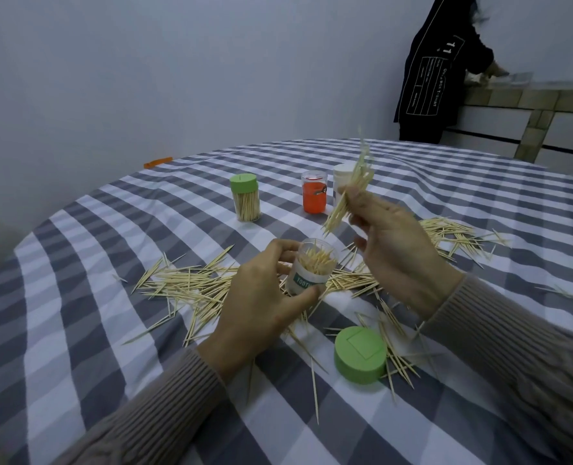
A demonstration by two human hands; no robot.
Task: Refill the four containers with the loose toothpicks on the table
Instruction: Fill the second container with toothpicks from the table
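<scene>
Head view: the left hand (261, 297) curls round an open clear container (312, 271), tilted at frame centre and partly filled with toothpicks. Just above it, the right hand (396, 243) pinches a bundle of toothpicks (349, 193), tips slanting down toward the container's mouth. Loose toothpicks (191, 286) litter the checked tablecloth (77, 330); a green lid (360, 354) lies lower right.

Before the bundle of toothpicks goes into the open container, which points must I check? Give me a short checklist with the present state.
1. Open container held by left hand: ok.
2. Lid off: ok, green lid lies on the table.
3. Bundle of toothpicks gripped by right hand: ok.
4. Bundle tips over the mouth: not ok, they hang above and to its right.
5. Room left inside: cannot tell.
</scene>
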